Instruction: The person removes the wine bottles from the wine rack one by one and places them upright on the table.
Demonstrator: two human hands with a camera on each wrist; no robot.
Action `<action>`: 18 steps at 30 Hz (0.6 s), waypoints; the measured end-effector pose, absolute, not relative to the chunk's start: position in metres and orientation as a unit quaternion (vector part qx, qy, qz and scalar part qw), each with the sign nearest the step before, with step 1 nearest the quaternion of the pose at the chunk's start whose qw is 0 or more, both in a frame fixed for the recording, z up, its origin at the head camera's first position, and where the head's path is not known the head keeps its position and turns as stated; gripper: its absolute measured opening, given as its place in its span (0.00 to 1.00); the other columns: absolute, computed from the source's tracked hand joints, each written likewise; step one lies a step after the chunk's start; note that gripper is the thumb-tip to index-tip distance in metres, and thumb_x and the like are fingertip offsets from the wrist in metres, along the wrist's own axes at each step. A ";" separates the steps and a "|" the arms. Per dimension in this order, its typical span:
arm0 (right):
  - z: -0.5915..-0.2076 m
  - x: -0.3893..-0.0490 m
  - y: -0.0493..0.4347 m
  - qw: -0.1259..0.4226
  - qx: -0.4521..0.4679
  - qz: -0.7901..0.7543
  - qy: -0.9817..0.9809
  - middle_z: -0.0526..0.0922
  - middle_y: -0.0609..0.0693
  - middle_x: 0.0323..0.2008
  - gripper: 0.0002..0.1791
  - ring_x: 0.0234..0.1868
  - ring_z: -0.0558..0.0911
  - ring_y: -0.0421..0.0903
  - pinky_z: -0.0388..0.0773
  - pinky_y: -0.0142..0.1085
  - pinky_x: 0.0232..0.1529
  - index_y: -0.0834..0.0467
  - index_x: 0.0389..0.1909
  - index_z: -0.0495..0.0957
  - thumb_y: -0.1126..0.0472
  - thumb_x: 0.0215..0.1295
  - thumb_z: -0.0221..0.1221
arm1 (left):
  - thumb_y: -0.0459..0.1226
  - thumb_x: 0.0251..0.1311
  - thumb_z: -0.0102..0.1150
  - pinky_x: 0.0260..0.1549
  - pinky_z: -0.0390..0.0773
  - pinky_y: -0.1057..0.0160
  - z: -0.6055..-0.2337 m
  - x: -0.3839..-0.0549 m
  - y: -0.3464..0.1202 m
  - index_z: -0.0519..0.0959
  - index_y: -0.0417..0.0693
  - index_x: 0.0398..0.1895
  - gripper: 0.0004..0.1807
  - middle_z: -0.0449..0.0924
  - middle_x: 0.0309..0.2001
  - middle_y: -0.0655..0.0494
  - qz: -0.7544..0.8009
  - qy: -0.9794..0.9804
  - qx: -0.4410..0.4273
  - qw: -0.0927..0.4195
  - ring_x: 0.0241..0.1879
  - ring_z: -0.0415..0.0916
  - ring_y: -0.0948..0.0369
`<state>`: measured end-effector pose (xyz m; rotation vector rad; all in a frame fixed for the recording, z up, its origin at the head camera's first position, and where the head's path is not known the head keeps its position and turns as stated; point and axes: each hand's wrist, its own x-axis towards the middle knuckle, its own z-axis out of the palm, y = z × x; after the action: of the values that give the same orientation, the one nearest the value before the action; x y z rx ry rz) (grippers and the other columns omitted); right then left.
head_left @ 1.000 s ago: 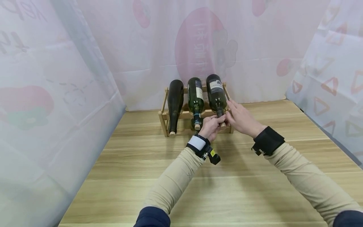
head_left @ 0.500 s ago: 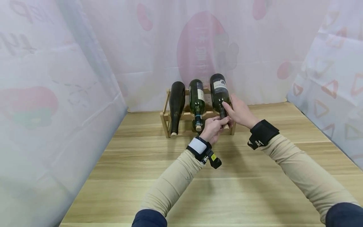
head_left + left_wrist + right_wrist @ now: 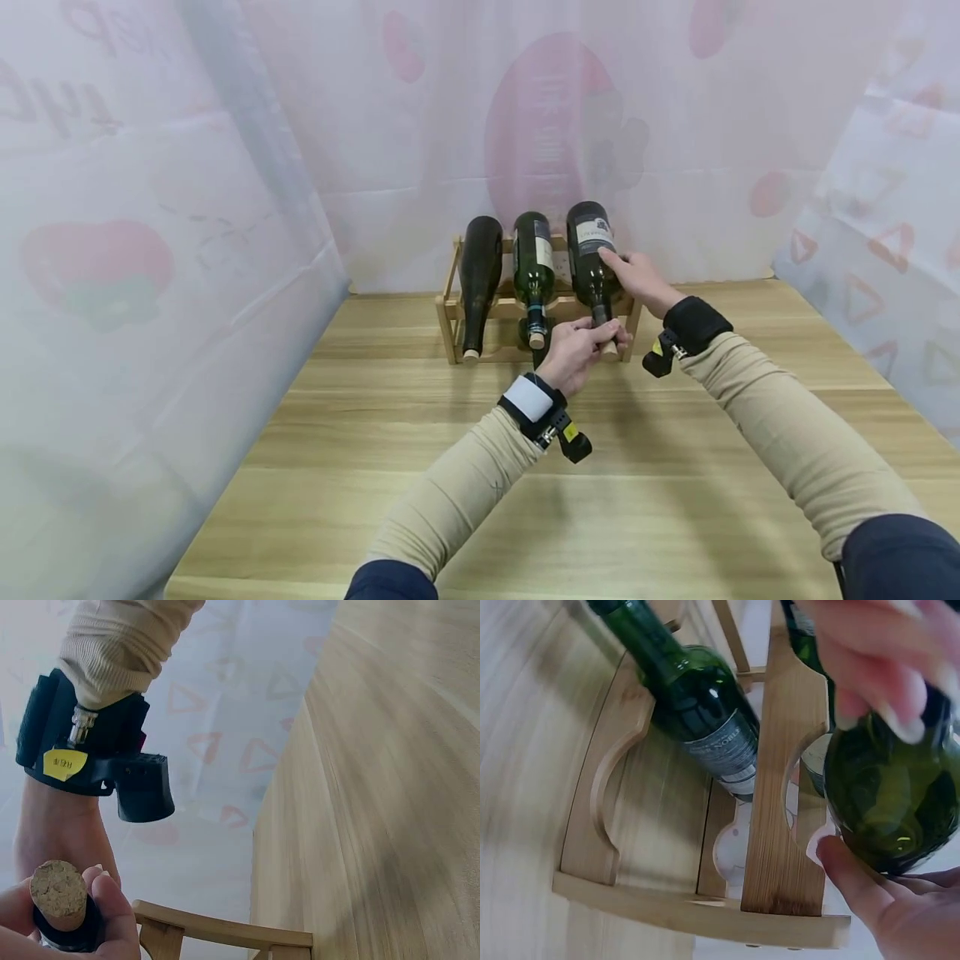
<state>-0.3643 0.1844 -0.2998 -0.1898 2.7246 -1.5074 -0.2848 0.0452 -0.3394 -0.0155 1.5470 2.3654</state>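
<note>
Together, the left hand (image 3: 576, 358) and the right hand (image 3: 643, 279) hold a dark labelled bottle (image 3: 592, 273) at the right end of a small wooden rack (image 3: 502, 309) on a wood-grain table (image 3: 337, 467). The left hand's fingers are curled round the neck, just behind the cork (image 3: 60, 892), which faces the camera in the left wrist view. The right hand grips the body from the right side, its thumb across the glass near the lower edge of the label. The bottle slants, neck down toward the person and base raised toward a pale printed curtain (image 3: 420, 125); whether its weight rests on the rack's upper rail cannot be told.

Beside it on the upper tier lie 2 more corked bottles at a similar slant: a green bottle (image 3: 534, 254) in the middle and a black bottle (image 3: 481, 262) at the left end, each apart from its neighbor. In the right wrist view, a lower bottle (image 3: 694, 705) with a dark label lies on the tier beneath, its neck over the front rail.

Beige sleeves (image 3: 457, 487) cover both forearms, with a black strap on each wrist; the left strap (image 3: 532, 406) bears a white patch.
</note>
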 end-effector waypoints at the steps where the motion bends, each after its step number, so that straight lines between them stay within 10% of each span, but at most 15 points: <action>1: -0.299 -0.364 0.186 0.017 -0.059 -0.492 0.868 0.74 0.56 0.40 0.39 0.39 0.74 0.44 0.73 0.37 0.44 0.72 0.55 0.68 0.37 0.73 0.38 | 0.32 0.62 0.60 0.37 0.81 0.69 -0.339 -0.283 0.045 0.79 0.33 0.49 0.14 0.84 0.29 0.52 0.827 0.539 -0.005 0.160 0.32 0.82 0.62; 8: -0.297 -0.365 0.194 0.064 -0.073 -0.593 0.800 0.77 0.40 0.29 0.33 0.29 0.78 0.33 0.78 0.28 0.36 0.69 0.53 0.68 0.40 0.72 0.44 | 0.31 0.62 0.59 0.40 0.82 0.67 -0.334 -0.275 0.046 0.82 0.38 0.40 0.07 0.84 0.31 0.50 0.830 0.533 0.003 0.162 0.33 0.83 0.61; 18: -0.295 -0.356 0.202 0.096 -0.088 -0.642 0.756 0.78 0.42 0.32 0.32 0.32 0.77 0.35 0.75 0.29 0.36 0.71 0.56 0.65 0.43 0.72 0.47 | 0.31 0.61 0.61 0.43 0.83 0.64 -0.328 -0.262 0.043 0.82 0.35 0.43 0.09 0.82 0.47 0.33 0.825 0.540 0.021 0.163 0.34 0.83 0.60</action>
<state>-0.3558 0.2022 -0.2954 -0.2613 2.2388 -1.9011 -0.2618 0.0427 -0.3280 0.0595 1.5405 2.3548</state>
